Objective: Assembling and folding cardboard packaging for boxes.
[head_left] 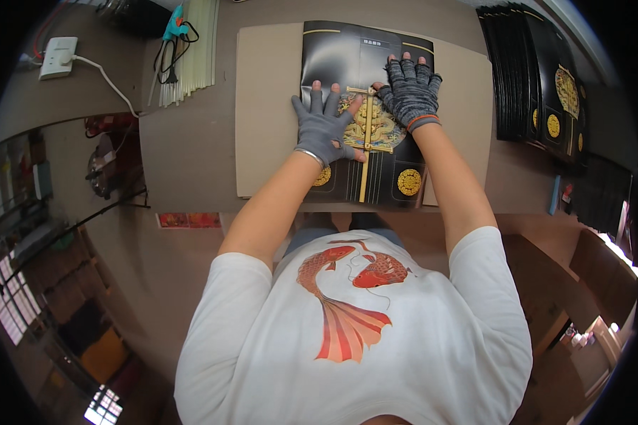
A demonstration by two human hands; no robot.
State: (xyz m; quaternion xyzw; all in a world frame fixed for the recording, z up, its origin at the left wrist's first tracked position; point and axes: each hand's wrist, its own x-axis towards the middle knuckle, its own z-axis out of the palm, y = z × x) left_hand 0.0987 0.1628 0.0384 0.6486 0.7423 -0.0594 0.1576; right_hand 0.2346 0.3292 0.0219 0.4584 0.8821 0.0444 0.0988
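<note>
A black printed sheet (337, 57) with gold and coloured decoration lies on a larger brown cardboard sheet (266, 106) in front of me. My left hand (324, 126), in a grey fingerless glove, rests on the sheet's left part with fingers spread. Farther to the right, my right hand (410, 88), in a dark mottled fingerless glove with an orange cuff edge, presses flat on the upper right part. Between the hands shows a gold dragon-like pattern with a gold bar down its middle. Both hands hold nothing; parts of the print are hidden under them.
At the right stands a thick stack of similar black printed sheets (524, 78). Pale glue sticks (197, 53) lie at the back left beside a teal glue gun (175, 25) with a black cord. A white power strip (58, 58) sits farther left. A blue strip-like object (555, 195) is near the right front edge.
</note>
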